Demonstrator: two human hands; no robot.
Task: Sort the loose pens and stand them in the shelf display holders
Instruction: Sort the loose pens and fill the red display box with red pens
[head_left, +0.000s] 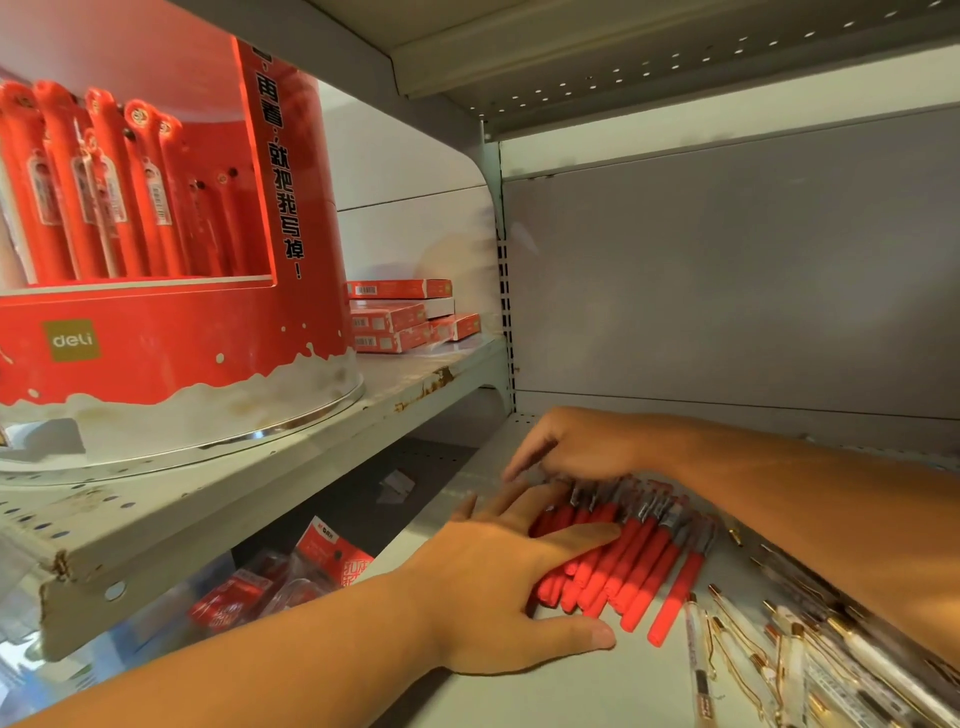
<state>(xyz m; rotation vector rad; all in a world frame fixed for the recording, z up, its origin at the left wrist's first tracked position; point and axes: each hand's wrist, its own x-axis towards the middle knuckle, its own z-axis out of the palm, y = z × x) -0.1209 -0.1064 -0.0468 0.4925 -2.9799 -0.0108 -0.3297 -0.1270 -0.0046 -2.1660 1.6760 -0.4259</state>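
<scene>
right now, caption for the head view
Left hand and right hand gather red pens on a shelf near the display holder

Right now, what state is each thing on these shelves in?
red pens: lying flat, bundled
left hand: flat, pressing on them
right hand: at their far ends, grip unclear
display holder: upright, partly filled
gold-clip pens: lying loose
red boxes: stacked

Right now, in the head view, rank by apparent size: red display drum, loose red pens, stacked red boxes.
1. red display drum
2. loose red pens
3. stacked red boxes, which lie farther back, so their true size is unsure.
</scene>
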